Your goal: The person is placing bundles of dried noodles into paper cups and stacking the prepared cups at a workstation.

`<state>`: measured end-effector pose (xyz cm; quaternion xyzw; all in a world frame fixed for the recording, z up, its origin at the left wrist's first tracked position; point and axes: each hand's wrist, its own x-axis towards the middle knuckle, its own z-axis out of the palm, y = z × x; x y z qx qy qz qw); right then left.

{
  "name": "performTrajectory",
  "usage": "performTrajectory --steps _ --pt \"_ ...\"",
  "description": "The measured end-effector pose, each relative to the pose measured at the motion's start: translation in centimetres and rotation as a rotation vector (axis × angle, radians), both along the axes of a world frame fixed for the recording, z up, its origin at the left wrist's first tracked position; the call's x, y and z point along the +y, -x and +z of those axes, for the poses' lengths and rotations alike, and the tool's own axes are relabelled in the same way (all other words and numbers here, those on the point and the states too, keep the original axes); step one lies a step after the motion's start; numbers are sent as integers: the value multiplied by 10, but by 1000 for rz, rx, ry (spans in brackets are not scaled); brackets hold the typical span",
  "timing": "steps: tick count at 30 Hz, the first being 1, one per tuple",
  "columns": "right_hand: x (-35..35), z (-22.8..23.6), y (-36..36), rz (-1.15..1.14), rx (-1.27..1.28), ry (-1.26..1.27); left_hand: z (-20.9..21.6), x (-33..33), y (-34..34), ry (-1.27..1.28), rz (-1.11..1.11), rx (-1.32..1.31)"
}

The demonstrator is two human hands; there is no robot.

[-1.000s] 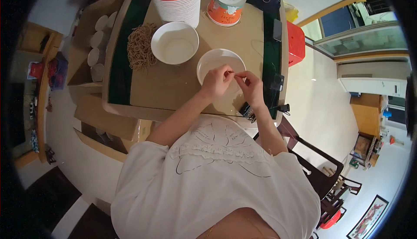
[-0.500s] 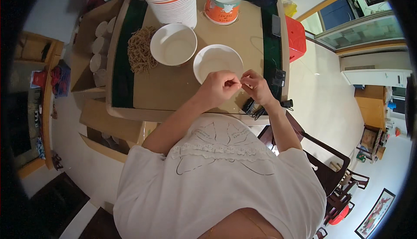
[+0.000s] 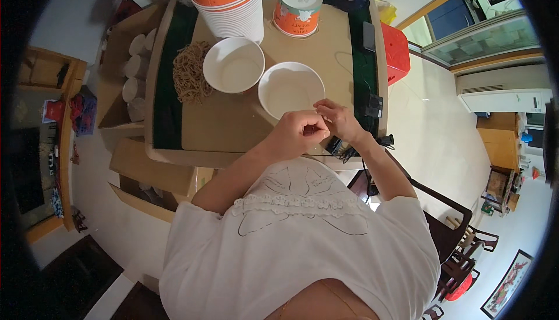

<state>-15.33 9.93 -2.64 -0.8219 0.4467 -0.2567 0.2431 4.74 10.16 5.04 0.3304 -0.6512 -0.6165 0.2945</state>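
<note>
My left hand [image 3: 300, 134] is curled with thumb and forefinger pinched together, just over the near rim of a white paper bucket [image 3: 291, 87]. Right beside it, my right hand [image 3: 341, 122] has its fingers bent in a pinch, nearly touching the left. Whatever lies between the fingertips is too small to make out. A second white paper bucket [image 3: 234, 67] stands open to the left, touching or almost touching the first. Next to that lies a tangled heap of thin brown cords [image 3: 189, 75].
A tall stack of orange-and-white paper buckets [image 3: 230, 11] rises at the back left; one orange bucket [image 3: 298, 14] stands upside down at the back. A phone [image 3: 368, 36] and black cables [image 3: 348, 150] lie along the right. Cardboard boxes [image 3: 154, 169] sit left of the table [image 3: 198, 156].
Both hands have come slightly nearer to me, and the left has shifted a little right. The right hand's fingers have turned and drawn closer to the left hand. The view has tilted slightly.
</note>
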Motion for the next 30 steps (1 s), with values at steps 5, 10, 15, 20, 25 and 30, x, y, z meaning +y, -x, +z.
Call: performTrajectory --steps 5,10,15,20,25,30 --pt "-2 -6 10 51 -85 -107 3 -7 -15 -140 149 103" --pt "-11 13 17 115 37 -110 8 -10 -30 -195 95 80" --pt "-36 47 17 168 190 -83 27 -5 -46 -236 -68 -167" --pt "-79 52 8 459 348 66 13 0 -65 -259 -112 -235" --pt "-123 33 -2 679 591 84 35 0 -71 -338 -162 -403" --pt "-168 -17 -5 822 588 449 1 8 -71 -485 -137 -148"
